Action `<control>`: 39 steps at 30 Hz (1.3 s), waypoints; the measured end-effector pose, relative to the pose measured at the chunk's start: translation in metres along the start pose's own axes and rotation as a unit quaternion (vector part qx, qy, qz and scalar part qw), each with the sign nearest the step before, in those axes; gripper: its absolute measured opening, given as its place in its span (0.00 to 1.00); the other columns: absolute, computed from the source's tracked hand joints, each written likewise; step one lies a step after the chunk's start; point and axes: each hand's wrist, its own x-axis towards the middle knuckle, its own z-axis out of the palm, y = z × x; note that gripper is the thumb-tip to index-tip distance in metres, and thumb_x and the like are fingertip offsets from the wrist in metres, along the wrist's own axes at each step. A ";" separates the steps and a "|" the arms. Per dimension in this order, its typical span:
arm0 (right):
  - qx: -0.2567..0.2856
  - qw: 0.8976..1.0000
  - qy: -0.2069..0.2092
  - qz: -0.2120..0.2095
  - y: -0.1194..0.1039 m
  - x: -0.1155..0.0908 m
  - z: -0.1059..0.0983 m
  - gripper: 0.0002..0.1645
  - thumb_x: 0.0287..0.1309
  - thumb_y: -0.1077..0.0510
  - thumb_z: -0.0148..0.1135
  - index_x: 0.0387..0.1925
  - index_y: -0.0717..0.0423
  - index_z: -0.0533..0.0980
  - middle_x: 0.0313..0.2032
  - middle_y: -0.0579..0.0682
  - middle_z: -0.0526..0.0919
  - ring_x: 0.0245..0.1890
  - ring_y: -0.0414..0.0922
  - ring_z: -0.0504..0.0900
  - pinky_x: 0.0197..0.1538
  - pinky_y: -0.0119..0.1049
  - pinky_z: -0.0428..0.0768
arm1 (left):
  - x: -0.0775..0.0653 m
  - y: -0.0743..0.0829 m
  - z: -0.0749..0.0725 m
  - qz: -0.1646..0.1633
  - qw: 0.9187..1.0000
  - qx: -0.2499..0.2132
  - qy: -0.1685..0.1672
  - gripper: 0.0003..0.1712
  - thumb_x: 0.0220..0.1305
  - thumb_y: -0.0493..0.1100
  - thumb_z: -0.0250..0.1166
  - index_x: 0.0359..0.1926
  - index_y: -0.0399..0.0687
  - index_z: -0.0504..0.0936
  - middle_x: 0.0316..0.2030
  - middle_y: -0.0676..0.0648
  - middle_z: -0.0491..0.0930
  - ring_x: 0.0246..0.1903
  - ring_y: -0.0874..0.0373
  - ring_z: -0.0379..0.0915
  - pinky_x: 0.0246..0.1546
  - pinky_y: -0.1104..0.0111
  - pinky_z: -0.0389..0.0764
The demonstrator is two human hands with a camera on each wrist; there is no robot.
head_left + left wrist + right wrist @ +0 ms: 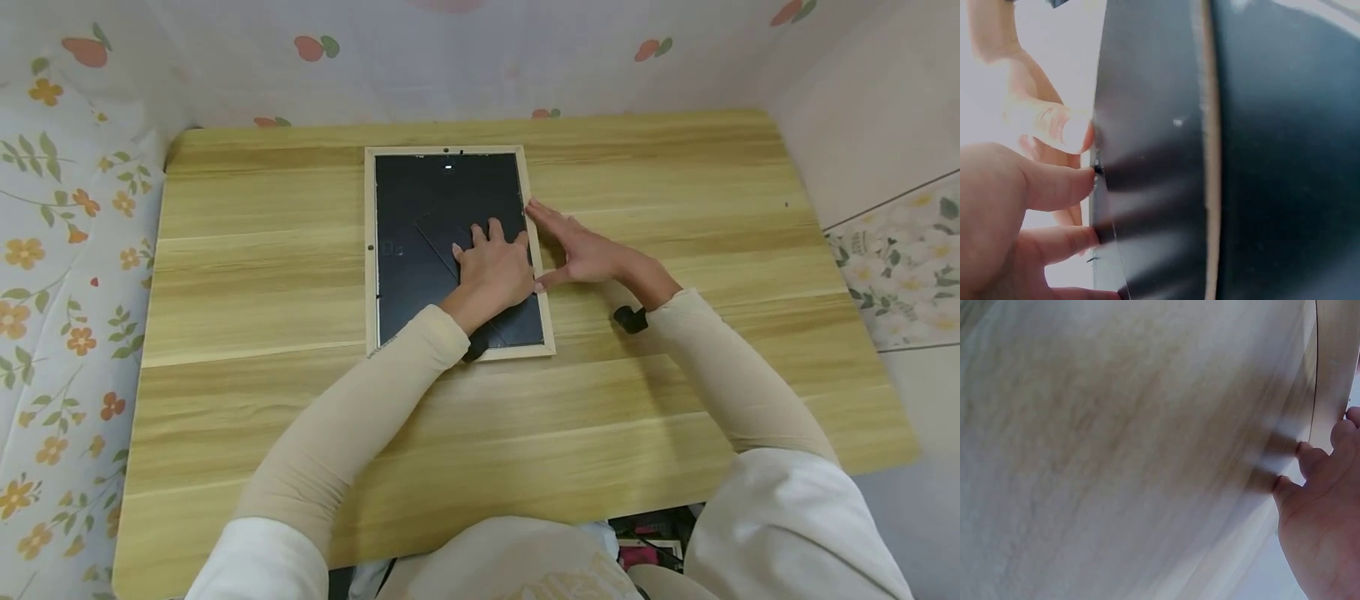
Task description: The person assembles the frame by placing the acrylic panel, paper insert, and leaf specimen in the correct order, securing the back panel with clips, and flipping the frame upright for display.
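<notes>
A picture frame (371, 200) with a pale wooden border lies back side up on the table. Its black backing board (438, 196) carries a diagonal stand flap whose edge shows beside the left hand. My left hand (495, 271) presses on the board's right half, fingers spread. In the left wrist view, fingertips of the left hand (991, 206) touch the black board near its edge. My right hand (588, 252) rests against the frame's right border, fingertips above and thumb lower down, with a wide gap between them. The right wrist view has the right hand (1329, 512) at its right edge.
The wood-grain table (255, 292) has a back edge that meets a fruit-print curtain (480, 67). Flower-print cloth (67, 333) hangs along the left side. Small dark fasteners sit on the frame's border. Some items (648, 550) lie below the front edge.
</notes>
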 end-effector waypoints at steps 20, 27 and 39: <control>-0.009 1.000 -0.011 0.016 0.003 0.002 -0.004 0.66 0.53 0.41 0.69 0.77 0.39 0.32 0.76 0.36 0.27 0.76 0.44 0.28 0.73 0.57 0.35 | 0.001 -0.003 -0.005 0.020 0.999 0.042 -0.006 0.36 0.69 0.62 0.55 0.73 0.59 0.61 0.74 0.37 0.51 0.72 0.35 0.47 0.64 0.37 0.58; 0.014 0.999 -0.023 0.019 0.001 0.006 -0.010 0.58 0.61 0.44 0.63 0.77 0.37 0.33 0.75 0.34 0.26 0.76 0.42 0.27 0.73 0.59 0.38 | -0.005 -0.018 -0.015 0.057 0.997 0.047 -0.008 0.31 0.70 0.54 0.54 0.72 0.58 0.65 0.68 0.40 0.61 0.66 0.39 0.58 0.63 0.42 0.64; -0.009 0.999 0.006 0.048 -0.001 0.012 -0.009 0.53 0.64 0.39 0.57 0.77 0.36 0.35 0.76 0.38 0.30 0.76 0.43 0.33 0.74 0.56 0.42 | -0.019 -0.039 -0.015 0.130 0.991 0.010 0.037 0.30 0.72 0.53 0.54 0.72 0.54 0.65 0.72 0.38 0.56 0.72 0.40 0.51 0.68 0.45 0.58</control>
